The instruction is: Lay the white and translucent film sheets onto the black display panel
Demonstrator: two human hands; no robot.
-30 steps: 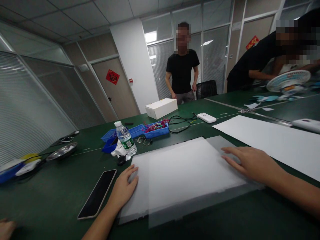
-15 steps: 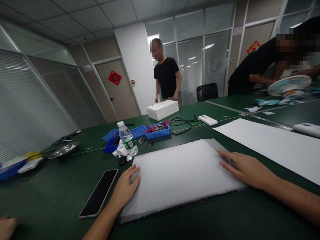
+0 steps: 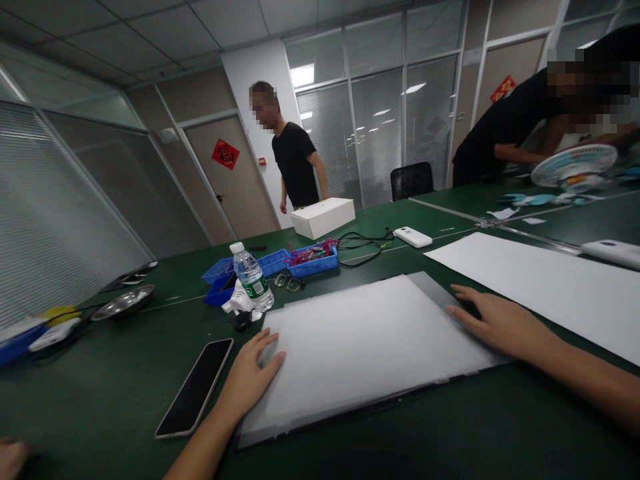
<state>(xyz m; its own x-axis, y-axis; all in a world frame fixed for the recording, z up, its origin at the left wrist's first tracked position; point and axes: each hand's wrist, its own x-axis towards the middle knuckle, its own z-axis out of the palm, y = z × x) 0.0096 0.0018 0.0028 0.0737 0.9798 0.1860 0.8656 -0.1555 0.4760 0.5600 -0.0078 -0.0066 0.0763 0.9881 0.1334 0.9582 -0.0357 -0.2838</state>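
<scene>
A large white translucent sheet (image 3: pixel 365 347) lies flat on the green table (image 3: pixel 450 433) in front of me, over a slightly wider grey sheet whose edge shows at the right. My left hand (image 3: pixel 247 380) rests flat on the sheet's near left corner, fingers spread. My right hand (image 3: pixel 493 323) lies flat on the right edge, fingers stretched out. Neither hand holds anything.
A black phone (image 3: pixel 195 387) lies left of my left hand. Behind are a water bottle (image 3: pixel 251 277), glasses (image 3: pixel 290 283), blue trays (image 3: pixel 310 260), a white box (image 3: pixel 323 217), cables and a white paper sheet (image 3: pixel 545 280). One person walks at the back; another leans over a fan (image 3: pixel 574 165).
The white sheet has been squared up over the sheet beneath, which no longer sticks out at the front. My right hand slid slightly right. The standing person walked left.
</scene>
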